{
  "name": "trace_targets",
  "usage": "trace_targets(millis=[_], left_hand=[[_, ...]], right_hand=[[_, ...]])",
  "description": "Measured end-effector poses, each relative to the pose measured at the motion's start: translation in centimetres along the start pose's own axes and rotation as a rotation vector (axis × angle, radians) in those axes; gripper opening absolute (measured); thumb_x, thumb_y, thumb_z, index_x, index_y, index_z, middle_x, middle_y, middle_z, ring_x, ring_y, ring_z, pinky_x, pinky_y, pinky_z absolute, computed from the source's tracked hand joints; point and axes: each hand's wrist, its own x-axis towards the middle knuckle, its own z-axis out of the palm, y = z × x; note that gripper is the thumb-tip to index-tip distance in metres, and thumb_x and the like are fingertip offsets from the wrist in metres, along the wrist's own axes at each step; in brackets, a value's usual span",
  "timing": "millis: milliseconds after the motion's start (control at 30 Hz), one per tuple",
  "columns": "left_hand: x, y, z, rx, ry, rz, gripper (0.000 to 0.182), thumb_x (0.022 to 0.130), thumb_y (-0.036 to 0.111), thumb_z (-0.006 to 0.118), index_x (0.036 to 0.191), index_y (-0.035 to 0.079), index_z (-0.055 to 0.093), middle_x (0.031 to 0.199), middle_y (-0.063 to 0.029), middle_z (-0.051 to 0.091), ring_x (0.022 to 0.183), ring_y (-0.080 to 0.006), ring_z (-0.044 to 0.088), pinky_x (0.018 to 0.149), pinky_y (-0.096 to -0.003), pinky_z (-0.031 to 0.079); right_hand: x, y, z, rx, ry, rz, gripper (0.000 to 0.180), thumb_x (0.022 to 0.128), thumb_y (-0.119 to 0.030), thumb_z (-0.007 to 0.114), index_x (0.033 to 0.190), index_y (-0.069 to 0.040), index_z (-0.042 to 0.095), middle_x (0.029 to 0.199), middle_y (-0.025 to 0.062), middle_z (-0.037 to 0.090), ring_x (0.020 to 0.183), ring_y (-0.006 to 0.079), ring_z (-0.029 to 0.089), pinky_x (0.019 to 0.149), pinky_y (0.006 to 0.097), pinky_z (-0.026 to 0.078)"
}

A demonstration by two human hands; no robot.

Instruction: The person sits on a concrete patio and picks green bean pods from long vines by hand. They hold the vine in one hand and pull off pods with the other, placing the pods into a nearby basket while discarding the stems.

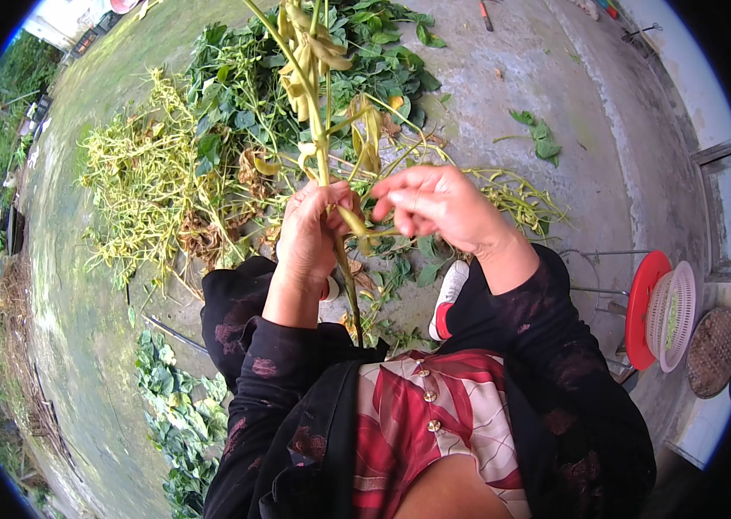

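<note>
My left hand (310, 230) grips the thick stem of a soybean stalk (321, 152) that stands roughly upright in front of me. Plump yellow-green pods (304, 71) cluster on its upper part, and dry-looking pods (370, 139) hang from a side branch. Close by my left fingers sits a single pod (352, 222). Just right of the stem, my right hand (446, 204) has its fingers partly bent and apart, with nothing visible between them. Its fingertips are near a thin side stem, and I cannot tell whether they touch it. The stalk's darker lower end (347, 279) points down between my legs.
Stripped yellowish stems (145, 188) lie heaped at left, beside a pile of green leaves (378, 39). More leaves (177, 415) lie at lower left. On the right, a red stool (643, 305) bears a pale plastic basket (680, 318) containing green pieces. A red-handled tool (486, 16) lies on the concrete.
</note>
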Motion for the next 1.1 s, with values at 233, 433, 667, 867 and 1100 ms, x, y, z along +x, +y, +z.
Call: trace_targets(millis=[233,433,667,867,1100], left_hand=[[0.1,0.3,0.2,-0.013,-0.129,-0.061,0.027,0.088,0.019,0.055,0.066,0.009,0.044,0.053,0.0031,0.031,0.052,-0.0123,0.031,0.054,-0.0291,0.028],[0.2,0.1,-0.4,0.043,-0.045,-0.059,0.020,0.088,0.017,0.056,0.072,0.007,0.050,0.057,0.0037,0.034,0.054,-0.0116,0.034,0.055,-0.0279,0.032],[0.8,-0.6,-1.2,0.076,0.099,-0.046,0.022,0.084,0.008,0.071,0.102,0.000,0.062,0.077,-0.0018,0.060,0.066,-0.0099,0.054,0.062,-0.0239,0.044],[0.9,-2.7,-0.1,0.255,0.256,0.132,0.055,0.083,0.008,0.079,0.126,-0.003,0.046,0.111,-0.0115,0.058,0.101,-0.0197,0.061,0.087,-0.0321,0.052],[1.0,-4.4,-0.2,0.657,0.321,0.565,0.022,0.087,0.010,0.077,0.099,0.002,0.061,0.123,-0.0105,0.052,0.106,-0.0180,0.058,0.077,-0.0271,0.056]], right_hand=[[1.9,1.2,-0.6,0.070,0.212,-0.160,0.021,0.099,-0.021,0.063,0.110,-0.003,0.068,0.083,-0.0039,0.061,0.062,0.0019,0.049,0.051,0.0174,0.037],[1.2,1.3,0.3,-0.104,0.104,-0.087,0.017,0.096,-0.022,0.066,0.097,-0.005,0.065,0.061,-0.0100,0.044,0.051,0.0005,0.036,0.046,0.0199,0.028],[-2.1,-1.9,-0.6,-0.029,0.009,-0.026,0.015,0.096,-0.013,0.061,0.090,0.000,0.061,0.062,-0.0083,0.045,0.048,-0.0018,0.034,0.043,0.0178,0.025],[-2.2,-1.5,0.1,-0.069,0.012,-0.105,0.015,0.097,-0.012,0.059,0.094,0.002,0.062,0.067,-0.0064,0.048,0.051,-0.0010,0.035,0.045,0.0176,0.026],[-0.3,0.3,0.2,-0.220,0.163,-0.232,0.017,0.100,-0.017,0.059,0.099,0.000,0.065,0.067,-0.0082,0.046,0.053,0.0000,0.035,0.047,0.0200,0.027]])
